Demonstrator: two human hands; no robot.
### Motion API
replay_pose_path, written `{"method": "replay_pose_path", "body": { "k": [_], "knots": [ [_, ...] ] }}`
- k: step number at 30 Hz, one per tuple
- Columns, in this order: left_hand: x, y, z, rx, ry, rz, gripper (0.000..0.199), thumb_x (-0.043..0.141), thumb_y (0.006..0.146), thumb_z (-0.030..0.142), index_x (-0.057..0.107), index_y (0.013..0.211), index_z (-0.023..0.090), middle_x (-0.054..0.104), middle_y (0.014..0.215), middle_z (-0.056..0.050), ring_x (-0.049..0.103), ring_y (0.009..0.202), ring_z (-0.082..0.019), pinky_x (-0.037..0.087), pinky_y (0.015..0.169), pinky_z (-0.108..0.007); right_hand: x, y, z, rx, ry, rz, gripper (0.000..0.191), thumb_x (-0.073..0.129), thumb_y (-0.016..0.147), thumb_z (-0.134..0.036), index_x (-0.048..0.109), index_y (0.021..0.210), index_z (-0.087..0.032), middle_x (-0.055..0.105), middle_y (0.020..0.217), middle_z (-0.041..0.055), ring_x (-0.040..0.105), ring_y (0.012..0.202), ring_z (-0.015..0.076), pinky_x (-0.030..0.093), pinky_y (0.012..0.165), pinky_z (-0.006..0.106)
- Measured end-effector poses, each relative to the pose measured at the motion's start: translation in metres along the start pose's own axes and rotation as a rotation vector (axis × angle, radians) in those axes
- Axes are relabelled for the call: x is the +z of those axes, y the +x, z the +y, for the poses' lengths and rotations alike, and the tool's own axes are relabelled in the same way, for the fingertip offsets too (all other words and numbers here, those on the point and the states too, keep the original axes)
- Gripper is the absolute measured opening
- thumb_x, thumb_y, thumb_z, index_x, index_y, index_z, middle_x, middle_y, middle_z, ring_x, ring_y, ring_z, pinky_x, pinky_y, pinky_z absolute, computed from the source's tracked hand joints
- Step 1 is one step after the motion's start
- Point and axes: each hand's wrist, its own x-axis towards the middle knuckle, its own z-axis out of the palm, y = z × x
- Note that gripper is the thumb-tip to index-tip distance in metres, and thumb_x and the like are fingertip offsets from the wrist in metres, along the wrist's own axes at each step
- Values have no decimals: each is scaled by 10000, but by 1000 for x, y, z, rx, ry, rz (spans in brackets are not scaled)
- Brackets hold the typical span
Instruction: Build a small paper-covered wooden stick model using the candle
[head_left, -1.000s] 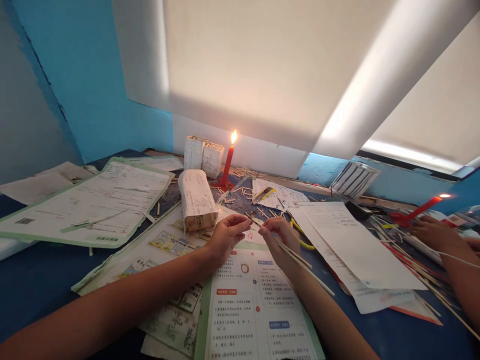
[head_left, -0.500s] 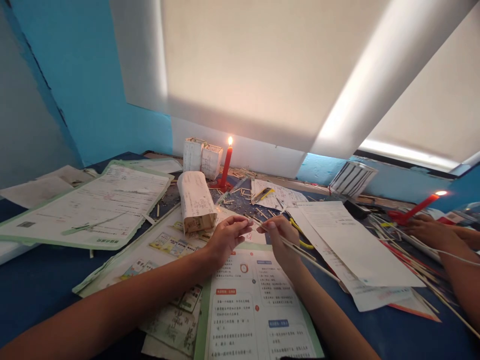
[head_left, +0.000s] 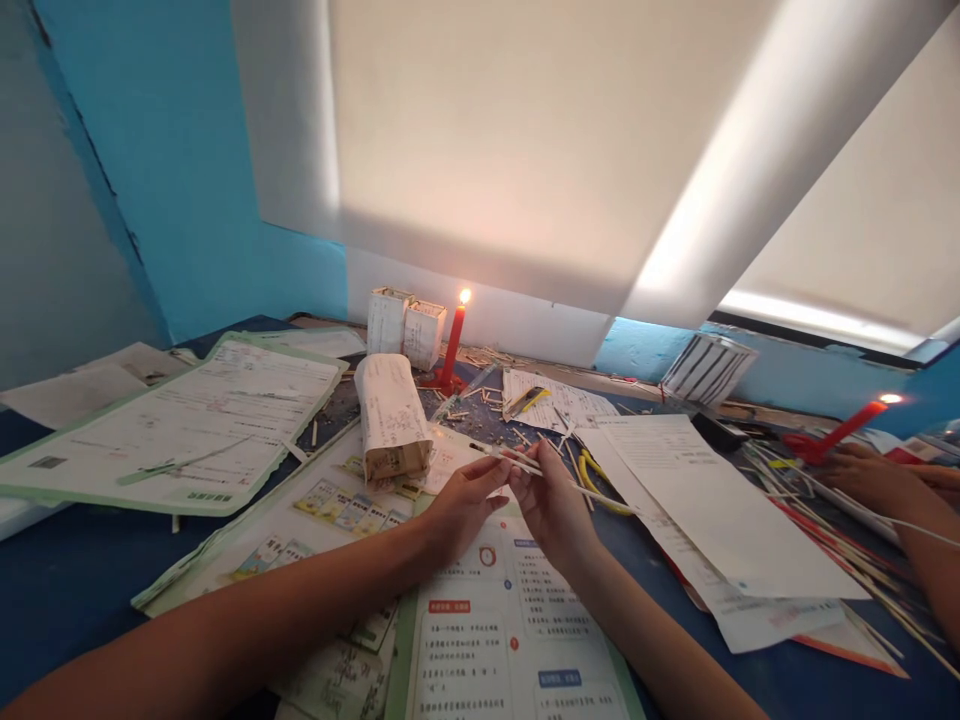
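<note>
My left hand (head_left: 466, 510) and my right hand (head_left: 553, 500) meet above an open printed booklet (head_left: 480, 640), fingertips nearly touching. Both pinch a thin pale stick (head_left: 600, 497) that slants down to the right past my right hand. A dark tip pokes out beyond my left fingertips; whether it belongs to the same stick or a second one I cannot tell. Just left of my hands a paper-covered box-like tube (head_left: 391, 410) lies on the papers. Behind it a lit red candle (head_left: 453, 348) stands upright on a red base.
Two small paper-covered boxes (head_left: 424, 335) stand by the wall. A yellow utility knife (head_left: 529, 402) rests on paper, and a yellow-handled tool (head_left: 600, 485) lies beside my right hand. Loose sheets (head_left: 720, 510) spread rightward. Another person's hand (head_left: 862, 478) is near a second lit, tilted candle (head_left: 853, 424).
My hands have come closer together, and the dark-tipped end now shows past my left fingertips. The stick's far end reaches less far to the right. The view has tilted slightly up.
</note>
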Motion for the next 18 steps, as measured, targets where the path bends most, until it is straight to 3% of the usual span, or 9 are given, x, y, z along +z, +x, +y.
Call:
{"method": "replay_pose_path", "body": {
  "k": [3, 6, 13, 18],
  "knots": [
    [0, 0, 2, 33, -30, 2, 310, 808, 622, 409, 750, 869, 230, 703, 900, -37, 558, 939, -182, 355, 822, -275, -2, 1, 2, 129, 82, -29, 191, 736, 741, -322, 638, 708, -161, 726, 715, 6, 672, 550, 71, 567, 554, 112],
    [-1, 0, 4, 62, -42, 2, 283, 828, 595, 390, 751, 797, 207, 697, 798, -31, 570, 852, -171, 361, 830, -285, -4, 2, 3, 170, 93, -83, 191, 684, 797, -323, 658, 728, -147, 731, 723, 25, 677, 558, 72, 565, 562, 102],
    [4, 1, 7, 108, -70, 47, 257, 841, 575, 370, 752, 744, 198, 708, 793, -29, 577, 822, -158, 378, 817, -269, -1, -1, 8, 49, 26, -22, 177, 707, 768, -332, 630, 762, -173, 732, 784, 10, 683, 579, 78, 576, 557, 118],
    [11, -1, 11, 85, -88, 78, 299, 853, 545, 391, 762, 750, 193, 704, 763, -20, 551, 746, -128, 382, 749, -238, 4, -3, 9, -39, -32, -7, 209, 701, 764, -377, 612, 709, -196, 700, 698, -21, 657, 554, 76, 570, 523, 130]
  ]
}}
